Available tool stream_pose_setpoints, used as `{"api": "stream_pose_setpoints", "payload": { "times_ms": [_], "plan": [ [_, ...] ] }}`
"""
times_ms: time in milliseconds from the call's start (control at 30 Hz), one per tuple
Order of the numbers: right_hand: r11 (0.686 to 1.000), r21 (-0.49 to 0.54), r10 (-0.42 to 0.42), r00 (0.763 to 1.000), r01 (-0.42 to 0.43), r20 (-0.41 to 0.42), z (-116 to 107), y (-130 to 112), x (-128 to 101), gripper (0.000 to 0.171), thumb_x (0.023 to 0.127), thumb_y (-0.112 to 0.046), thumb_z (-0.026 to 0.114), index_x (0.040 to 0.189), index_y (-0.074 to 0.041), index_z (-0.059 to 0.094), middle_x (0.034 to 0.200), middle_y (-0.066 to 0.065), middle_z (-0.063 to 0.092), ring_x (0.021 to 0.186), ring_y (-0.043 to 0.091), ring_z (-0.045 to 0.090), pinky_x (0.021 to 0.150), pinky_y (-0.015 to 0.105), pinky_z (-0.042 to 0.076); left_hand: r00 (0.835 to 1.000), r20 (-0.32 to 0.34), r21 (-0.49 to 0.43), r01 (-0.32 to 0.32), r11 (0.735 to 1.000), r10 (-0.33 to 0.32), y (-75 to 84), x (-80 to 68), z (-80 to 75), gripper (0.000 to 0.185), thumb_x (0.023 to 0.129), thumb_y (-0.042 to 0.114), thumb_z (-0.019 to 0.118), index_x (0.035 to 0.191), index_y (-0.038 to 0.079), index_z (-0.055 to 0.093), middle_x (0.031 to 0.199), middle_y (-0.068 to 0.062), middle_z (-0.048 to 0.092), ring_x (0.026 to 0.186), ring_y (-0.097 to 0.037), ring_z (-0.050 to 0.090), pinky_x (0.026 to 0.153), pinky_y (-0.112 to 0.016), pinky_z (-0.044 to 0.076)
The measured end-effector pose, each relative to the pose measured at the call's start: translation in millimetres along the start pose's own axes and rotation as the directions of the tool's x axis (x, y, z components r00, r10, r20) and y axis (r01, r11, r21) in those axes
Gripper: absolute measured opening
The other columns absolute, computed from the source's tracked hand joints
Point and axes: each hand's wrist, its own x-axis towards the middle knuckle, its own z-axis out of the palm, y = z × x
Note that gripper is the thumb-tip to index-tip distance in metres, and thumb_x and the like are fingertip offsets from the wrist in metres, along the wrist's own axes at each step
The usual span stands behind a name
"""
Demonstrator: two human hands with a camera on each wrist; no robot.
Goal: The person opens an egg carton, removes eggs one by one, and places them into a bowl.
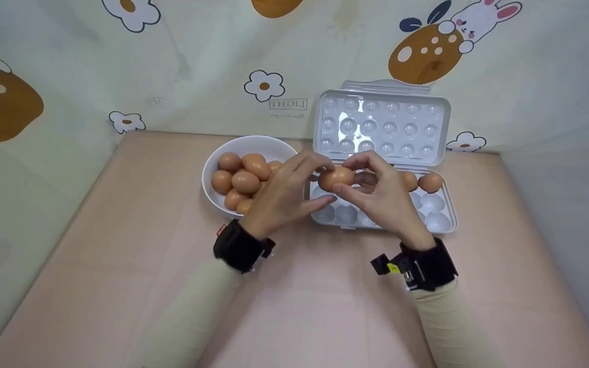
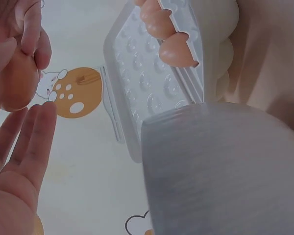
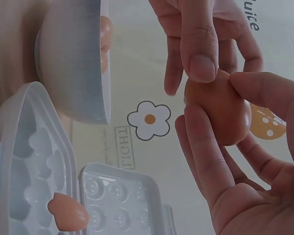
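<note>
A brown egg point(image 1: 336, 178) is held lengthwise above the open egg carton point(image 1: 346, 225). My right hand point(image 1: 384, 197) pinches it between thumb and fingers. On its other side, my left hand point(image 1: 284, 194) is spread, its fingertips close to the egg and its thumb apart from the fingers; contact is unclear. In the left wrist view, the left hand point(image 2: 19, 166) has its fingers nearly straight below the egg point(image 2: 14, 81). Several brown eggs sit in the carton's back row, including one at the right end point(image 1: 431, 182); the hands partly hide that row.
A white bowl point(image 1: 207, 179) with several brown eggs point(image 1: 246, 181) stands left of the carton, partly behind the left hand. The carton's dimpled clear lid point(image 1: 381, 128) stands raised at the back, near the patterned cloth point(image 1: 197, 76). Pinkish cloth covers the table point(image 1: 320, 306).
</note>
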Motion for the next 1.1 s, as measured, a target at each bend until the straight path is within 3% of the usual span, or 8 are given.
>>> {"api": "stream_pose_setpoints", "payload": {
  "times_ms": [400, 700, 867, 1100],
  "plan": [
    [0.996, 0.079, 0.029, 0.999, -0.030, 0.016, 6.8, -2.2, -3.4, 0.042, 0.091, -0.012, 0.085, 0.125, -0.002, 0.063, 0.124, 0.012, 0.064, 0.107, 0.027, 0.074, 0.090, 0.034, 0.063, 1.000, -0.026, 0.044, 0.009, 0.999, -0.008, 4.2, -0.2, 1.9, 0.044, 0.089, 0.018, 0.088, 0.125, 0.008, 0.064, 0.120, -0.006, 0.066, 0.102, -0.018, 0.063, 0.091, -0.024, 0.055],
    [0.998, 0.066, 0.017, 1.000, -0.018, 0.024, 4.3, -4.4, -4.0, 0.040, 0.093, -0.008, 0.083, 0.127, -0.002, 0.063, 0.126, 0.011, 0.066, 0.108, 0.026, 0.073, 0.094, 0.035, 0.061, 0.999, -0.042, 0.062, 0.005, 0.998, -0.002, 1.3, 0.5, -4.3, 0.039, 0.091, 0.017, 0.086, 0.123, 0.008, 0.066, 0.117, -0.005, 0.067, 0.101, -0.016, 0.064, 0.091, -0.023, 0.055],
    [0.997, 0.078, 0.004, 1.000, -0.006, 0.021, 1.6, -3.1, -4.0, 0.037, 0.095, -0.003, 0.079, 0.127, 0.000, 0.063, 0.124, 0.013, 0.068, 0.111, 0.027, 0.073, 0.096, 0.035, 0.060, 0.997, -0.047, 0.055, 0.070, 0.996, -0.068, -2.6, -0.6, -14.4, 0.038, 0.092, 0.016, 0.084, 0.124, 0.008, 0.066, 0.120, -0.005, 0.066, 0.107, -0.016, 0.063, 0.096, -0.025, 0.053],
    [1.000, -0.002, -0.012, 1.000, 0.012, 0.022, -6.7, 2.9, -5.5, 0.034, 0.094, -0.003, 0.079, 0.125, -0.002, 0.064, 0.121, 0.016, 0.072, 0.115, 0.033, 0.072, 0.098, 0.031, 0.059, 0.988, -0.046, 0.043, 0.150, 0.988, -0.148, -10.3, -2.6, -28.5, 0.037, 0.091, 0.015, 0.084, 0.123, 0.009, 0.068, 0.123, -0.004, 0.068, 0.115, -0.016, 0.063, 0.103, -0.029, 0.051]
  ]
}}
